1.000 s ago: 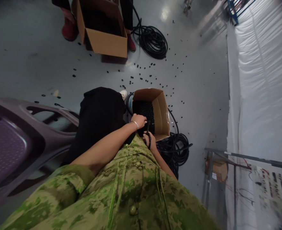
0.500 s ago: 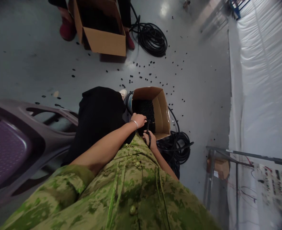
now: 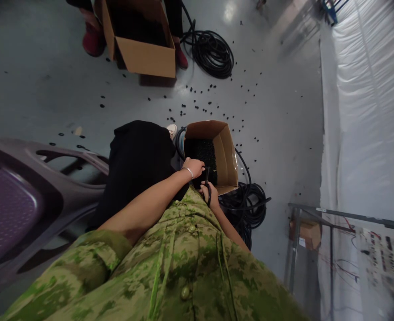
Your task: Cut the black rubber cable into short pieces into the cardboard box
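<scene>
Pinching, left hand (image 3: 194,167): black piece (image 3: 203,167), fingertips together
Right hand (image 3: 213,194): fingers curled on apparent scissors (image 3: 209,194)
Box (image 3: 228,156): beneath hands
Change: none clear; work steady

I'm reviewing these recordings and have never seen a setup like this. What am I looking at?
There is no machine here: one person works bare-handed, and every picture comes from a single camera on their head, looking forward and down. The right hand holds what looks like black scissors. The left hand is at their tip; what its fingers pinch is too small to tell. Both are over an open cardboard box with many small black pieces inside. On the floor lie scattered black bits and two coils of black tubing or cable, near and far. Another person's red shoe shows beside the farther box.
</scene>
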### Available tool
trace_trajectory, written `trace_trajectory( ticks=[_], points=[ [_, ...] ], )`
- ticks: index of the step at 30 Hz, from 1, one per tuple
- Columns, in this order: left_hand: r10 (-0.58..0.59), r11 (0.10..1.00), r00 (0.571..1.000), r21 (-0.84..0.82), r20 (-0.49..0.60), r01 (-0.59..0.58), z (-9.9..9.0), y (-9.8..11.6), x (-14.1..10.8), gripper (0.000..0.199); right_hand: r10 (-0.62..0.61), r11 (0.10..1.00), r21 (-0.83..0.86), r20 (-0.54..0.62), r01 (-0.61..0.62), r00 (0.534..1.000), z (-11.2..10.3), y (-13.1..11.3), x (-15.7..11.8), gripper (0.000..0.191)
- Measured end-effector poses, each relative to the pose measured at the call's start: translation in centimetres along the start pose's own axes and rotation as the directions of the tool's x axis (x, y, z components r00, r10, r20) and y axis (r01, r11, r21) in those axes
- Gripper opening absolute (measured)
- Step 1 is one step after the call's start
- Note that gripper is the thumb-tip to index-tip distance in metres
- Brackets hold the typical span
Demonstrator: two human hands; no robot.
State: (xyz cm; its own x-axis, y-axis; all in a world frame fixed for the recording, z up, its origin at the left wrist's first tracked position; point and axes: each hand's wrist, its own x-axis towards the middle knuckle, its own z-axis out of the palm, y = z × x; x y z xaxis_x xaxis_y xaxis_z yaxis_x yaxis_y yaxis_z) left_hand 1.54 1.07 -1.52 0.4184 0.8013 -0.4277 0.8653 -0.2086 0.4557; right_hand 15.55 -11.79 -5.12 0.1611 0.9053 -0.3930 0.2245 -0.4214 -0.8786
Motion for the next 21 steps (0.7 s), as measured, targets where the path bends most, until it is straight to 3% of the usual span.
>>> trace_trajectory(
  ticks=[8, 21],
  points=[
    [0.021, 0.998, 1.000, 0.056, -0.006, -0.021, 0.2, 0.0, 0.1, 0.036, -0.001, 1.000, 0.002, -0.005, 0.001, 1.000, 0.1, -0.4, -0.1, 0.041],
    [0.057, 0.998, 0.998, 0.027, 0.041, -0.058, 0.6, -0.8, 1.0, 0.038, -0.109, 0.963, -0.251, -0.049, 0.093, 0.993, 0.0, 1.4, 0.7, 0.030]
  ],
)
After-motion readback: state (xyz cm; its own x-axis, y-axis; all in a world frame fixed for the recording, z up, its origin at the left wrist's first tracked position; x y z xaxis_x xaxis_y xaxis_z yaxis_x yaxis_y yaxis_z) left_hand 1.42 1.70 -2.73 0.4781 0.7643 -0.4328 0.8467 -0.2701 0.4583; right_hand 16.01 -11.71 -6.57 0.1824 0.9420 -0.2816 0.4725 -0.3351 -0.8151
